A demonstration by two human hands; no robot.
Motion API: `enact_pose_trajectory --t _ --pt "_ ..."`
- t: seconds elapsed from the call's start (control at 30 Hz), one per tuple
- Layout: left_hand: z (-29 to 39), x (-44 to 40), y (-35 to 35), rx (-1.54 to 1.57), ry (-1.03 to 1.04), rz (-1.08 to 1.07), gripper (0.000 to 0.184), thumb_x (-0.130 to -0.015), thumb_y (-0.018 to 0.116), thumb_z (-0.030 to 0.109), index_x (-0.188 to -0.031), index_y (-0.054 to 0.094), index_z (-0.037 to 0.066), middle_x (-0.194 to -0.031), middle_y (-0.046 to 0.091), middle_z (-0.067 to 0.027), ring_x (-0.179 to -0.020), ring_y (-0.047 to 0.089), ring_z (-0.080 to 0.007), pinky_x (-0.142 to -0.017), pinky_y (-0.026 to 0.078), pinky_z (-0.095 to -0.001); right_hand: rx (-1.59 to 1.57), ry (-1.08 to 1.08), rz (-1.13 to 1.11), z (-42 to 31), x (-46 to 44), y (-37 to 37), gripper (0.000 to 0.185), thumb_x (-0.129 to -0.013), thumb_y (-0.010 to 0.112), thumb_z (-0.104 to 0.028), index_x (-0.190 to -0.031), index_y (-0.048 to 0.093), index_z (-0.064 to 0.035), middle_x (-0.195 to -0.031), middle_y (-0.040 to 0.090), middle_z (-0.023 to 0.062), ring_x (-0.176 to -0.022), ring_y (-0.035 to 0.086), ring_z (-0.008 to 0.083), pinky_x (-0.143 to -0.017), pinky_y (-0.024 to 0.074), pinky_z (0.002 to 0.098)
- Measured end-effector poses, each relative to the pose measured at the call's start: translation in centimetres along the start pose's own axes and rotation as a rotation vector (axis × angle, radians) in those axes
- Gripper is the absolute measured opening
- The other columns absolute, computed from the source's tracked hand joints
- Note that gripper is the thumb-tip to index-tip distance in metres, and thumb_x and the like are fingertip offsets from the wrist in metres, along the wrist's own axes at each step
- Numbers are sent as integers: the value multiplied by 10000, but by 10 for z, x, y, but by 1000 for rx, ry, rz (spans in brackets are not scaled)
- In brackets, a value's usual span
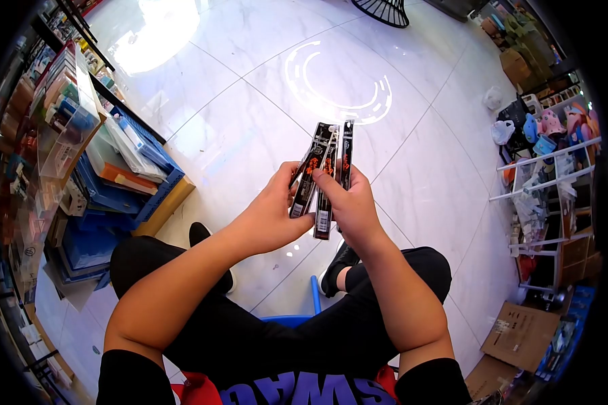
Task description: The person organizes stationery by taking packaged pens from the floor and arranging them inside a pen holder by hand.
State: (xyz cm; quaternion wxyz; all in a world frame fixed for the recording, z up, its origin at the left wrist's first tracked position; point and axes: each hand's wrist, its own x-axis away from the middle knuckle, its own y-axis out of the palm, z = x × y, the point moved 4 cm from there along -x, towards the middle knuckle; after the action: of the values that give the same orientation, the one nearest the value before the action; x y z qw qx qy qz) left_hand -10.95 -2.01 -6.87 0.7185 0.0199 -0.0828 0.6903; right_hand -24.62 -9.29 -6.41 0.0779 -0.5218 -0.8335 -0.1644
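My left hand (275,210) is closed around the left side of a fanned bunch of slim black packets (313,150). They have orange lettering and white barcode labels, and what is inside cannot be made out. My right hand (355,208) grips the same bunch from the right, its thumb lying across the front. One narrow packet (347,143) stands apart at the right, between my right thumb and fingers. Another packet (323,221) slants down below the thumbs, barcode end lowest. The bunch is held up over the floor, in front of my knees.
At the left, shelving holds blue folders (101,196) and clear boxes. A white rack (547,158) with small goods stands at the right, above cardboard boxes (520,334). Part of a blue stool (287,320) shows beneath me. A black wire-like base (385,10) is at the top.
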Motion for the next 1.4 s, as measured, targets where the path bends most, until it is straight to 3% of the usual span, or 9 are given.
enact_pose_trajectory --t 0.1,0.2,0.3,0.5,0.73,0.93,0.97,1.03,1.4 --pt "3 0 -1 -62 21 12 676 -915 697 69 -1488 339 62 -982 556 -39 -855 554 -106 -751 480 -287 13 -7 -1 0 1 1 175 -1015 689 -164 -1125 662 -30 -985 713 36 -848 670 93 -783 553 270" --pt "11 3 -6 -181 -177 -94 611 -946 645 59 -1483 354 56 -1003 554 -51 -853 536 -112 -738 474 -300 8 36 -20 -4 3 1 170 -1015 693 -173 -1109 661 -35 -951 696 18 -801 652 77 -711 544 258" --pt "0 1 -3 -101 -110 -64 537 -980 587 82 -1472 374 52 -962 545 -37 -805 509 -121 -723 462 -304 7 99 -31 -5 5 1 171 -1019 697 -189 -1099 662 -42 -913 673 -3 -743 619 55 -628 514 247" --pt "0 1 -10 108 -258 -25 360 -985 504 157 -1338 515 90 -904 539 -3 -773 523 -107 -710 465 -283 54 50 -19 -4 5 -1 164 -1022 700 -239 -1055 643 -89 -870 650 -32 -685 530 31 -595 433 236" --pt "-14 0 -10 589 -334 -21 202 -952 524 162 -1151 514 134 -842 504 13 -666 514 -99 -586 434 -271 99 48 -11 -6 4 -3 165 -1009 704 -224 -1034 618 -85 -836 655 -18 -700 555 51 -628 459 264" --pt "5 4 -6 267 -250 -3 430 -887 715 111 -1250 487 84 -812 456 45 -654 465 -70 -616 441 -269 79 61 -43 -10 6 5 210 -989 735 -167 -1088 599 -41 -839 695 45 -675 652 111 -603 521 254" --pt "-15 -1 -2 200 -94 0 614 -859 816 160 -1335 441 61 -815 435 51 -666 447 -64 -621 435 -266 30 73 -57 -15 9 10 227 -985 743 -159 -1095 594 -28 -845 705 60 -687 680 132 -611 545 257" --pt "-2 4 0 118 -174 -11 654 -891 815 154 -1404 417 69 -849 429 58 -737 445 -54 -684 442 -245 10 36 -117 -12 6 9 282 -975 765 -150 -1106 577 15 -868 729 106 -787 759 208 -691 625 299" --pt "10 8 -1 276 -133 5 409 -1039 532 122 -1418 399 41 -915 609 -28 -728 558 -100 -665 485 -279 -48 125 -114 -9 4 1 289 -1011 746 -280 -1094 639 -25 -766 660 38 -566 556 69 -466 340 211"
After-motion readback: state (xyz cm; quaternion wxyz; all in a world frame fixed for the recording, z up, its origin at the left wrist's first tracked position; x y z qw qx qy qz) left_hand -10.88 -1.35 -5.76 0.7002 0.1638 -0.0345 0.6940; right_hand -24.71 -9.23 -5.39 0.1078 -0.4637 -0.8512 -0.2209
